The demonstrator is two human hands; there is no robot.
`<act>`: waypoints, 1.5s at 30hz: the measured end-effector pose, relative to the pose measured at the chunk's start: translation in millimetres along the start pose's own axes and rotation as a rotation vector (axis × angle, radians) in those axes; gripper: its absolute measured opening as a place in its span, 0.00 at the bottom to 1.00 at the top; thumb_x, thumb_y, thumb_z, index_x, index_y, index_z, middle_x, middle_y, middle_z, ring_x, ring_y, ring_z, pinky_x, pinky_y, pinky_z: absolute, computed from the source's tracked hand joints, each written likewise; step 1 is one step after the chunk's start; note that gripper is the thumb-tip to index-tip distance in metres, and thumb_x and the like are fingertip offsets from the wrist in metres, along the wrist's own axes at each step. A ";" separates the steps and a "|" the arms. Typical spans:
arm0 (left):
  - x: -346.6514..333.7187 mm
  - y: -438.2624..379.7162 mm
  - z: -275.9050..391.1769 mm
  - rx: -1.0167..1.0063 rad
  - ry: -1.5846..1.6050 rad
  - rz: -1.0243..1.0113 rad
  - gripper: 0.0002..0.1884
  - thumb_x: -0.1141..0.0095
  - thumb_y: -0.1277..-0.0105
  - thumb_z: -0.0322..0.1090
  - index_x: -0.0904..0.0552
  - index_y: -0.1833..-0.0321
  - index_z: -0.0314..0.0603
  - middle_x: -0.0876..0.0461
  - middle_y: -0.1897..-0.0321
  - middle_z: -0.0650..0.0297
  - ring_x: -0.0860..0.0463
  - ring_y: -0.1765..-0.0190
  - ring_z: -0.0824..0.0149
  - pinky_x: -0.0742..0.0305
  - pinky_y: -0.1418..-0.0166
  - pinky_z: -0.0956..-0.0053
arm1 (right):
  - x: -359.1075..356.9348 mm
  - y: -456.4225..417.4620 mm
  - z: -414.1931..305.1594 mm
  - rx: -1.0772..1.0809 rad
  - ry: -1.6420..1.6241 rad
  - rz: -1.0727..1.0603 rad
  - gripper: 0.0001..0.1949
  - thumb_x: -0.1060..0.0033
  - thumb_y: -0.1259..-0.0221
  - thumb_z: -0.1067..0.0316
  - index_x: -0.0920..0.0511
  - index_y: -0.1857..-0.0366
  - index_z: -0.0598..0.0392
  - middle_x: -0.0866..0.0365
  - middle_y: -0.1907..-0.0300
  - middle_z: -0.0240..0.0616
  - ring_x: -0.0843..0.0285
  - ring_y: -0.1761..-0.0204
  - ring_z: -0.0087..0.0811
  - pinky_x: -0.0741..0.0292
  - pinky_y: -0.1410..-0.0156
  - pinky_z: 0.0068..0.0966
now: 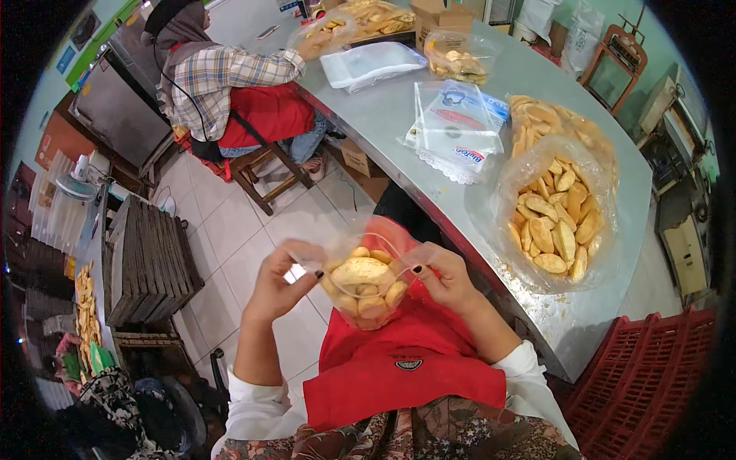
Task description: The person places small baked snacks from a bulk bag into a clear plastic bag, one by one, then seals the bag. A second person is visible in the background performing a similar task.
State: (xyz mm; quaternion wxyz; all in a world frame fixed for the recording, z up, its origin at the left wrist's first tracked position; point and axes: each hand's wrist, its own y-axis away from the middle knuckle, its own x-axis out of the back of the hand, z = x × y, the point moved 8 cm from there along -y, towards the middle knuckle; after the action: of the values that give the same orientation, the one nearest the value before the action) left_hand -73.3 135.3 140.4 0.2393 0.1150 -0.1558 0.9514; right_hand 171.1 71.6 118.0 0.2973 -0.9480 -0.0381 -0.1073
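Observation:
Between my hands hangs a clear plastic bag with several pale golden slices of dried bread inside. My left hand pinches one side of the bag's mouth between thumb and fingers. On the opposite side, my right hand grips the rim. The mouth is spread apart, and the bag is held above my red apron, off the table. To the right, a large open plastic sack full of similar bread slices rests on the metal-topped table.
Packs of clear plastic bags lie mid-table, with another stack farther back. Beside the table's far side sits a co-worker on a wooden stool. A red plastic crate stands at right; stacked trays stand at left.

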 end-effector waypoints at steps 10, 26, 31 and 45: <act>-91.2 -76.7 113.5 -0.206 -1.071 -0.682 0.36 0.27 0.54 0.49 0.21 0.41 0.44 0.17 0.47 0.51 0.21 0.40 0.50 0.32 0.36 0.52 | -25.1 -20.0 -23.2 0.156 0.195 -0.121 0.13 0.42 0.48 0.79 0.19 0.56 0.58 0.20 0.64 0.45 0.20 0.63 0.47 0.23 0.57 0.34; -97.8 -76.1 73.4 -0.091 -1.043 -0.703 0.16 0.37 0.42 0.51 0.12 0.68 0.46 0.15 0.72 0.55 0.16 0.66 0.49 0.24 0.62 0.56 | -21.5 -17.8 4.1 0.070 0.075 -0.030 0.06 0.44 0.38 0.76 0.22 0.59 0.61 0.23 0.67 0.46 0.22 0.64 0.46 0.24 0.58 0.32; -95.5 -83.4 62.8 -0.200 -0.865 -0.623 0.11 0.38 0.39 0.43 0.13 0.69 0.44 0.17 0.74 0.54 0.17 0.68 0.49 0.25 0.65 0.57 | -13.4 -16.8 1.0 0.056 0.007 0.018 0.02 0.45 0.37 0.76 0.26 0.65 0.61 0.28 0.69 0.45 0.27 0.66 0.45 0.28 0.59 0.32; -84.4 -83.9 63.2 0.047 -0.409 -0.426 0.05 0.36 0.40 0.28 0.12 0.63 0.36 0.13 0.68 0.60 0.14 0.65 0.67 0.21 0.58 0.71 | -19.3 -13.2 22.3 0.088 0.139 -0.001 0.03 0.47 0.37 0.77 0.29 0.68 0.61 0.33 0.71 0.47 0.31 0.68 0.48 0.31 0.62 0.36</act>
State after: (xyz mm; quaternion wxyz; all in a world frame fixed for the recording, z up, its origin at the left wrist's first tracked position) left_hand 49.5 147.9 194.3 0.3947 0.3401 -0.1510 0.8401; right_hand 154.5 95.1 103.1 0.3407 -0.9241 -0.0225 -0.1714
